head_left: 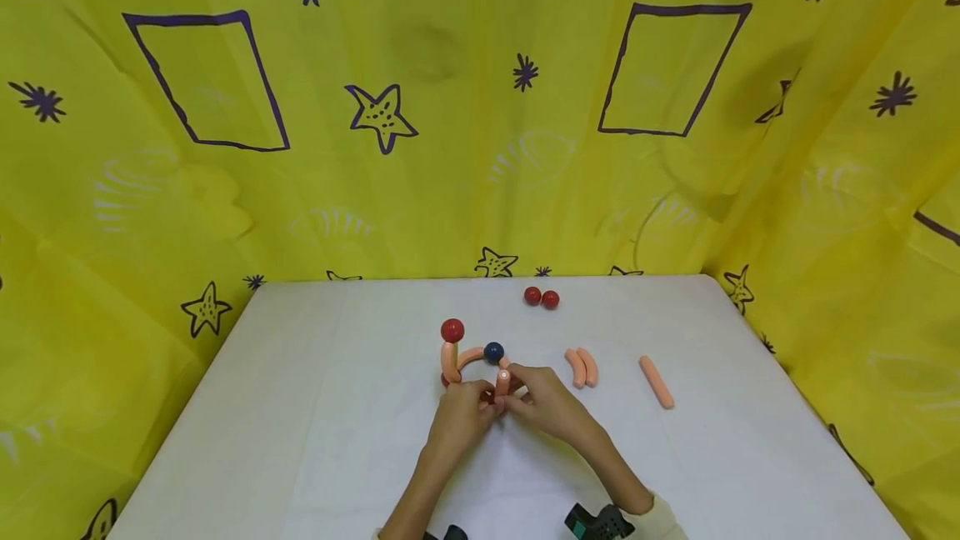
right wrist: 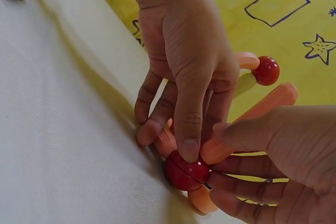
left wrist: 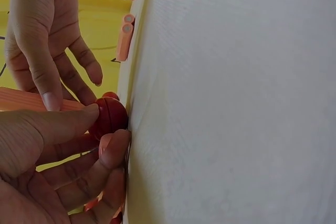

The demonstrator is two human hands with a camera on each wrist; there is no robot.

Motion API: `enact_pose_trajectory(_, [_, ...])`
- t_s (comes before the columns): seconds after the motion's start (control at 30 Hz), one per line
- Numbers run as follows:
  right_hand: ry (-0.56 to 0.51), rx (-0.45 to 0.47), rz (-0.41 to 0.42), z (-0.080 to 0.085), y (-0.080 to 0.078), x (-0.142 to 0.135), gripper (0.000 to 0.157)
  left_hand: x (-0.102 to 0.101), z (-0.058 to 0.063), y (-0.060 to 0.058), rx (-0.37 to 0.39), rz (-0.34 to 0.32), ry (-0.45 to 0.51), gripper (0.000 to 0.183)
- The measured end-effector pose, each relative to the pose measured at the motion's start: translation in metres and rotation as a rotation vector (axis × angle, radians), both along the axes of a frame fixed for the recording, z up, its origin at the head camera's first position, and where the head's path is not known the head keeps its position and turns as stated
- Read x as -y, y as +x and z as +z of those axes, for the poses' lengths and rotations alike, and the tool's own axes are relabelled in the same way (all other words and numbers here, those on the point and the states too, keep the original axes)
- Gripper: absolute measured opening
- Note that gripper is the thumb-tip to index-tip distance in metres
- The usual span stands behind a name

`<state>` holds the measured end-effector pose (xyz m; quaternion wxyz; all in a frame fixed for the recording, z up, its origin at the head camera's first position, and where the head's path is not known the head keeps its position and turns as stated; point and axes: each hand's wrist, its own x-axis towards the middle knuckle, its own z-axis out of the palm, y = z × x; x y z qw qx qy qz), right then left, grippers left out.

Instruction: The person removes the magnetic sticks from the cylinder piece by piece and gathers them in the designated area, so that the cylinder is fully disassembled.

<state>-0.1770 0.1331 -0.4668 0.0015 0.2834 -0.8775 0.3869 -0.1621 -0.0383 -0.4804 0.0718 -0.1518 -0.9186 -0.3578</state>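
A red ball [right wrist: 181,176] with a groove round its middle joins orange sticks low over the table. My left hand [head_left: 457,419] pinches this ball, its thumb on top in both wrist views. An upright straight orange stick [head_left: 503,382] rises from the ball. My right hand [head_left: 553,405] holds that stick near its base, thumb along its side, with fingertips close to the ball. Behind the hands, the same assembly has a curved orange stick [head_left: 472,353], a dark blue ball [head_left: 493,352] and a raised red ball [head_left: 452,330]. Fingers partly hide the joints.
Two loose red balls [head_left: 542,298] lie toward the back of the white table [head_left: 337,457]. To the right are two curved orange sticks [head_left: 581,367] side by side and a straight orange stick [head_left: 657,382]. Yellow patterned cloth [head_left: 450,190] surrounds the table's back and sides.
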Motion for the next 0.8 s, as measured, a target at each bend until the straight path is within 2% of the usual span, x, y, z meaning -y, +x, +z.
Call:
enact_pose_trajectory(0.27, [0.023, -0.054, -0.004, -0.0009, 0.0004, 0.0007, 0.018, -0.0006, 0.0003, 0.0001, 0.009, 0.009, 0.018, 0.009])
enact_pose_trajectory(0.5, [0.048, -0.08, -0.019, 0.0006, 0.001, 0.0011, 0.011, -0.0019, 0.0021, 0.0007, 0.034, 0.026, 0.032, 0.008])
enact_pose_trajectory(0.8, [0.038, -0.093, 0.003, 0.0008, 0.002, 0.0007, 0.011, -0.0027, 0.0028, 0.0029, 0.011, 0.032, 0.026, 0.008])
